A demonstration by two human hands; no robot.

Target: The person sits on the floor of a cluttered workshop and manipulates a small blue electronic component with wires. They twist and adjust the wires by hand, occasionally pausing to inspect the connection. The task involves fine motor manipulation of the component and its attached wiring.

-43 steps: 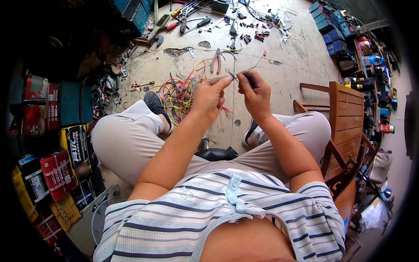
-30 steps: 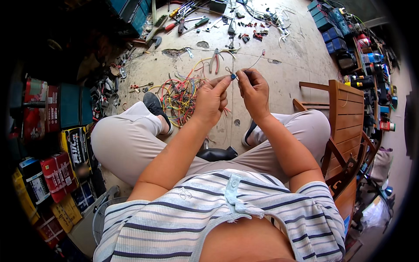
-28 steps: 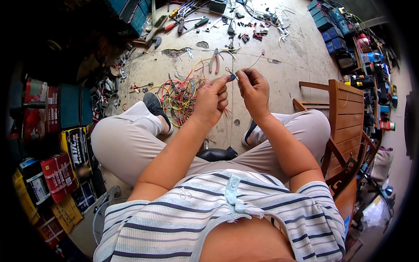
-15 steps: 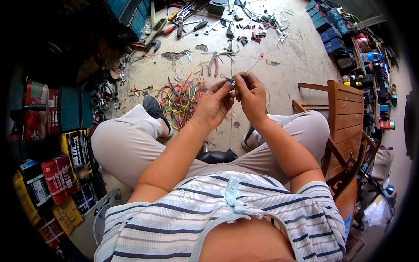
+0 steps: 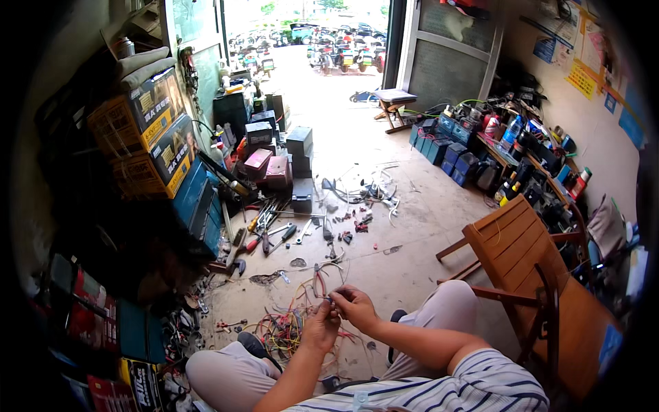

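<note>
My left hand (image 5: 321, 323) and my right hand (image 5: 355, 307) meet above the floor between my legs, fingers closed round a small piece on a thin wire (image 5: 331, 298); it is mostly hidden by them and too small here to make out well. A tangle of red, yellow and other coloured wires (image 5: 280, 328) lies on the floor just left of my hands. Red-handled pliers (image 5: 318, 281) lie on the floor a little beyond them.
Screwdrivers and wrenches (image 5: 268, 230), loose small parts (image 5: 360, 221) and stacked batteries (image 5: 301, 192) are on the floor ahead. Cartons (image 5: 147, 151) line the left. A wooden chair (image 5: 511, 250) and cluttered shelves (image 5: 522, 151) are at right. An open doorway (image 5: 305, 38) shows parked scooters outside.
My view has tilted up from my lap to the doorway and room, so everything sits lower in the picture. My hands have drawn closer together, still pinching the small blue piece and wire.
</note>
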